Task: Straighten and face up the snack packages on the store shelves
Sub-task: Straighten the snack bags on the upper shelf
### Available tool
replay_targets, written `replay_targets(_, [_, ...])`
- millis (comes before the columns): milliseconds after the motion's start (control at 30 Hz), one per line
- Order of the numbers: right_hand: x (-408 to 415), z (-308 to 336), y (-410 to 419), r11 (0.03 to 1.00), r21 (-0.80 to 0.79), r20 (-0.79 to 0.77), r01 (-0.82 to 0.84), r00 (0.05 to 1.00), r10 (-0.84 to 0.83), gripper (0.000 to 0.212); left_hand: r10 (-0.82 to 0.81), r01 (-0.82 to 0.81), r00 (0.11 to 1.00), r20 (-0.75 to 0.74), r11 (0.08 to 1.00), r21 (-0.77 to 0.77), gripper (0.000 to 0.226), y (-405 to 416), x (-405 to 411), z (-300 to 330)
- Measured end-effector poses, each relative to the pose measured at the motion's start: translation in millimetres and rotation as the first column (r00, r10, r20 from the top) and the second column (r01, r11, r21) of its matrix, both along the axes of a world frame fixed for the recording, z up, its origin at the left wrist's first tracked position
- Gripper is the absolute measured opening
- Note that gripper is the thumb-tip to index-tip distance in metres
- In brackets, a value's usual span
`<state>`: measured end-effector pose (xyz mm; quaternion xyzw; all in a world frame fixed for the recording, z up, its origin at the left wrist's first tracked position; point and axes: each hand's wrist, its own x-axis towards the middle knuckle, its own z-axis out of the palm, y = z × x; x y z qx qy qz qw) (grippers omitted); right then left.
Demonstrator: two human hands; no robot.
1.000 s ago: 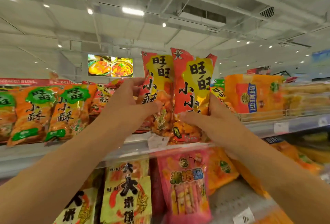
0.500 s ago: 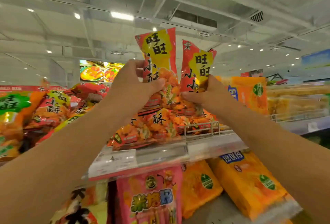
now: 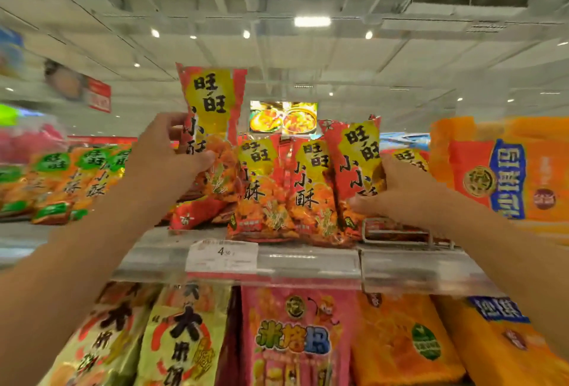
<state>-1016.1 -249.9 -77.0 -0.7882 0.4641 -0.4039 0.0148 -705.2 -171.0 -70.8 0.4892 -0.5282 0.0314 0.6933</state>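
Left hand [image 3: 166,154] grips raised bag [image 3: 212,127]; right hand [image 3: 397,191] grips tilted bag [image 3: 357,164]. Both best set upright at shelf [image 3: 308,257] front edge, labels outward.

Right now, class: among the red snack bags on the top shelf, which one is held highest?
The red bag gripped by the left hand; its top stands above every other bag, including the one in the right hand.
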Motion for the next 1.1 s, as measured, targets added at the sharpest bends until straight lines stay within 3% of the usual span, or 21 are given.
replay_targets(133, [3, -6, 0, 0.997, 0.063, 0.024, -0.033, 0.999, 0.031, 0.043, 0.05, -0.048, 0.999, -0.011, 0.985, 0.167, 0.036, -10, 7, -26])
replay_targets(233, [10, -10, -3, 0.997, 0.043, 0.1, -0.062, 0.993, 0.058, 0.046, 0.096, -0.113, 0.992, 0.076, 0.959, 0.262, 0.056, -16, 9, -28])
replay_targets(300, [15, -13, -5, 0.999, 0.009, 0.113, -0.044, 0.993, 0.043, 0.058, 0.084, -0.102, 0.994, 0.069, 0.945, 0.312, 0.064, -18, 11, -28])
replay_targets(367, [16, -17, -4, 0.999, -0.042, 0.057, 0.003, 0.998, 0.0, 0.068, 0.013, -0.024, 0.999, 0.033, 0.936, 0.35, 0.062, -20, 7, -28])
replay_targets(467, [14, -19, -1, 0.994, -0.096, -0.116, 0.06, 0.991, -0.071, 0.06, -0.033, -0.022, 0.991, 0.129, 0.915, 0.403, 0.065, -22, 0, -28])
replay_targets(533, [11, -19, 0, 0.997, -0.064, -0.112, 0.044, 0.992, -0.051, 0.055, -0.1, 0.045, 0.989, 0.109, 0.903, 0.427, 0.068, -18, -1, -25])
replay_targets(600, [9, -18, 1, 0.999, -0.034, 0.011, -0.013, 1.0, 0.014, 0.043, -0.117, 0.047, 0.984, 0.137, 0.902, 0.428, 0.066, -17, -2, -25])
replay_targets(667, [7, -16, 1, 0.998, -0.063, 0.099, -0.027, 0.995, 0.033, 0.032, -0.008, -0.096, 0.962, 0.272, 0.925, 0.368, 0.06, -19, -4, -30])
replay_targets(767, [7, -19, 0, 0.988, -0.144, -0.012, 0.051, 0.999, -0.053, 0.031, 0.09, -0.21, 0.906, 0.413, 0.944, 0.255, 0.042, -25, -7, -37])
replay_targets(1000, [17, -27, 7, 0.959, -0.189, -0.134, 0.211, 0.962, -0.238, 0.042, 0.134, -0.283, 0.884, 0.448, 0.916, 0.285, 0.044, -29, -4, -39])
replay_targets(1100, [23, -37, 11, 0.947, -0.21, -0.116, 0.244, 0.955, -0.272, 0.064, 0.136, -0.303, 0.861, 0.491, 0.912, 0.278, 0.036, -27, -5, -39])
